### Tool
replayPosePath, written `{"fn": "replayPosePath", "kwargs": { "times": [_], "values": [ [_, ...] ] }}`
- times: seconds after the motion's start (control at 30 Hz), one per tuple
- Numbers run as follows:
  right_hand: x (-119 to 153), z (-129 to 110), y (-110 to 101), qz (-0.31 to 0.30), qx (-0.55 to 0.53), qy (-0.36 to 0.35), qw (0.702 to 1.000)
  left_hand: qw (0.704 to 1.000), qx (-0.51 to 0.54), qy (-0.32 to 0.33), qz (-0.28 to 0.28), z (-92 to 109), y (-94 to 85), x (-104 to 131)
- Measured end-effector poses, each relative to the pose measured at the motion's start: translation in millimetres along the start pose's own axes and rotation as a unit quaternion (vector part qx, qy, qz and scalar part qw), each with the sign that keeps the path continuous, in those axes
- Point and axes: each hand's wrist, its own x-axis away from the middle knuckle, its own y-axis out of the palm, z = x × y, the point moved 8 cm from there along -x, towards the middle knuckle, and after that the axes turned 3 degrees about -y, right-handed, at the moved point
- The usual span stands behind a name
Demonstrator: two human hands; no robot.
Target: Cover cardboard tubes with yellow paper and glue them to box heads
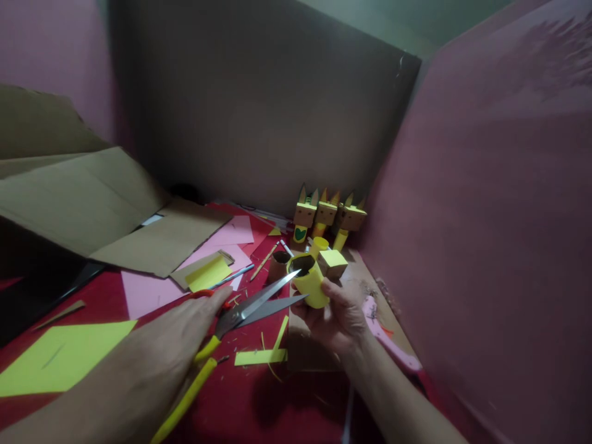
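Observation:
My left hand (185,336) is wrapped round the yellow handles of a large pair of scissors (239,313). Their blades stand apart, with the tips at the rim of a cardboard tube covered in yellow paper (314,288). My right hand (340,314) grips that tube from below and the right, its open end tilted up. Beyond the tube sits a small cardboard box with a yellow top (333,264), beside a small yellow cylinder (319,246). A bare brown tube (278,265) stands just to the left.
Several cardboard figures with pointed ears (327,213) stand at the back. Yellow paper strips (259,356), a pencil (264,261) and pink sheets (152,293) lie on the red surface. Large cardboard (83,203) fills the left. A pink tool (388,342) lies along the right wall.

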Motion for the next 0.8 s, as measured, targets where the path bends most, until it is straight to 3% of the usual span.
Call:
{"fn": "replayPosePath", "kwargs": {
  "times": [0.1, 0.27, 0.43, 0.53, 0.8],
  "values": [
    [3, 7, -5, 0.013, -0.016, 0.028, 0.999, 0.997, -0.032, 0.065, -0.007, 16, -3.1, -6],
    [6, 14, -8, 0.010, -0.021, 0.063, 0.998, 0.994, -0.066, 0.082, 0.026, 34, -12.3, -16],
    [5, 14, -8, -0.015, -0.029, 0.052, 0.998, 0.992, -0.084, 0.097, 0.017, 43, -11.6, -19],
    [4, 13, -7, -0.036, -0.033, 0.040, 0.998, 0.983, -0.129, 0.121, 0.044, 49, -16.4, -20],
    [3, 14, -9, -0.031, -0.050, 0.047, 0.997, 0.968, -0.174, 0.167, 0.067, 63, -18.5, -22]
  ]
}}
